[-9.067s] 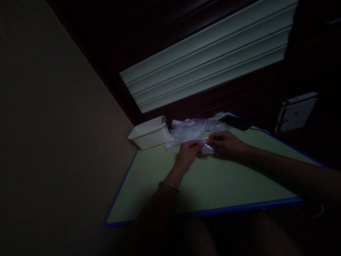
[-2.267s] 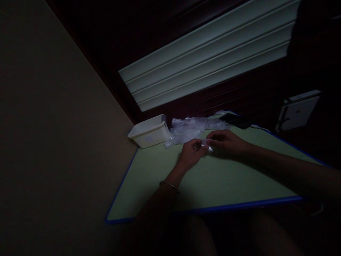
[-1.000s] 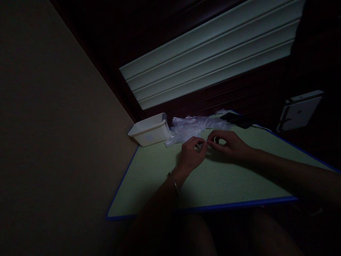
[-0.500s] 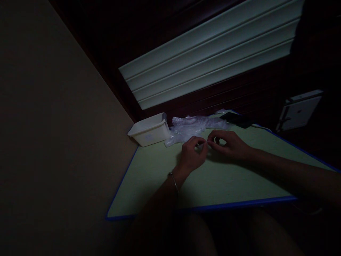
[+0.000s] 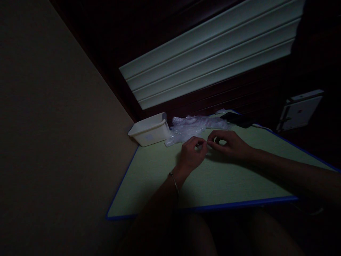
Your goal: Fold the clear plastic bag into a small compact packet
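My left hand [image 5: 192, 154] and my right hand [image 5: 229, 144] meet fingertip to fingertip over the green table [image 5: 213, 181]. Both hands are pinched on something small between them; it is too dim and tiny to name. A thin bracelet [image 5: 174, 182] sits on my left wrist. Just behind the hands lies a heap of clear plastic bags [image 5: 191, 127]. A white plastic bin [image 5: 149, 130] stands at the table's far left corner, beside the heap.
A dark flat object [image 5: 236, 119] with a white cable [image 5: 262, 127] lies at the table's far edge. A white device [image 5: 299, 110] stands off the table at right. The table has a blue rim [image 5: 234, 205]. A wall runs along the left. My knees are under the near edge.
The clear plastic piece seen between my hands earlier has shrunk from sight; the fingers have closed together into a pinch. Over the last second the hands have barely moved.
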A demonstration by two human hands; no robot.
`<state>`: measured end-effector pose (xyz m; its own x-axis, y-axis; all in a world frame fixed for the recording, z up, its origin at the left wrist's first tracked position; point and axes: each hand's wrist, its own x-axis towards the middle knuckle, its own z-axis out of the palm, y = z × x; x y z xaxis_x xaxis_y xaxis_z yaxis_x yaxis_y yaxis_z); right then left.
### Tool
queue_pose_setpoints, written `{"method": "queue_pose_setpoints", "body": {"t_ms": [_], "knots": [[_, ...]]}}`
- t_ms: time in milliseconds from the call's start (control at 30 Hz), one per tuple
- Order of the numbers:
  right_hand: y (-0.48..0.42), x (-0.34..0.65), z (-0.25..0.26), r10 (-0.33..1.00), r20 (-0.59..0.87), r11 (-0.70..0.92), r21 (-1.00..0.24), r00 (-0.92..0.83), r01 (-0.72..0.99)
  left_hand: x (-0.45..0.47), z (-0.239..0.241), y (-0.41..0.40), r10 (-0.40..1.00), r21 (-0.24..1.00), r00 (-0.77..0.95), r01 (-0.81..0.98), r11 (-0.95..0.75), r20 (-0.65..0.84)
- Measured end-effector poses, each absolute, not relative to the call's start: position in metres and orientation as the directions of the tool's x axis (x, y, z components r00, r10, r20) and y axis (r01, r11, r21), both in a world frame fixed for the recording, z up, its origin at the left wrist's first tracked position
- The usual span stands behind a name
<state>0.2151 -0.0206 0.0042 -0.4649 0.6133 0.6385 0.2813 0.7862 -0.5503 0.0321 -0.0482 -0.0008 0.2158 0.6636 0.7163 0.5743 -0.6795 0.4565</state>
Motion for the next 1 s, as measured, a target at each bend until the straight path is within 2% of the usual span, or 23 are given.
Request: {"method": "queue_pose_setpoints", "body": {"t_ms": [267,767,1000], "knots": [[-0.021,0.2148,0.0041,0.593,0.647,0.801,-0.533,-0.479,0.271,0.0319,-0.0002,-0.0493,0.621,0.404,0.246,0.575,-0.711,0.744],[-0.0202,0.2161,0.0023,0.571,0.684,0.82,-0.501,-0.454,0.275,0.0333,0.0013,-0.0518,0.643,0.441,0.206,0.575,-0.689,0.737],[-0.0219,0.2162,0.0017,0.54,0.707,0.841,-0.458,-0.456,0.287,0.0342,0.0007,-0.0522,0.633,0.416,0.193,0.607,-0.677,0.749]]}}
